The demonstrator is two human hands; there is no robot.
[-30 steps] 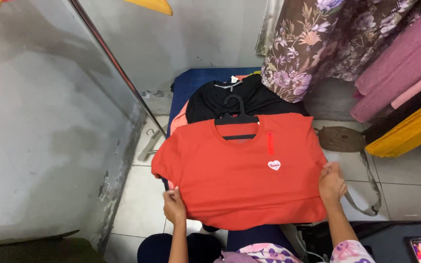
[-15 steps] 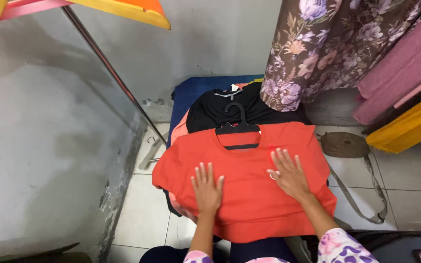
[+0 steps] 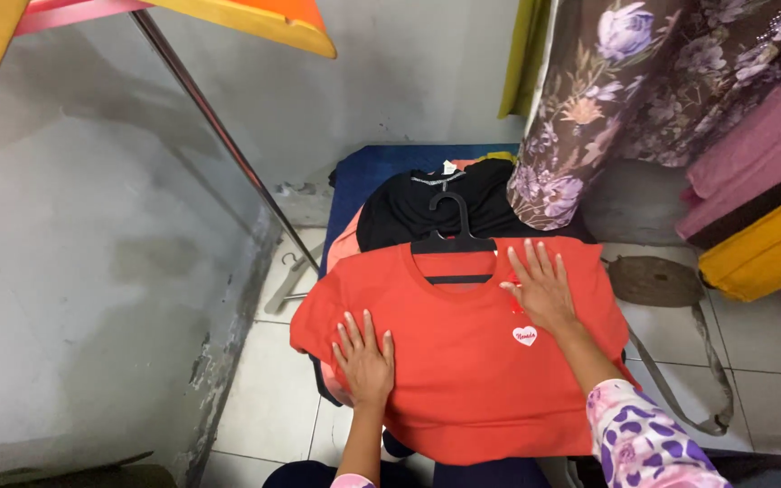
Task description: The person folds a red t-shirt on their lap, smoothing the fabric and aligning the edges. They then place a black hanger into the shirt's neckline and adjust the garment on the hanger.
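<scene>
Tiled floor [image 3: 282, 407] below: red shirt [image 3: 463, 380] lies on a clothes pile, left hand [image 3: 365, 357] and right hand [image 3: 544, 289] flat, fingers released. Pressing unevenly could slide it off its black hanger [image 3: 452, 242].

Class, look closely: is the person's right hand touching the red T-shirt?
Touching. The head view shows the right hand pressed flat, fingers spread, on the red T-shirt beside the black hanger.
</scene>
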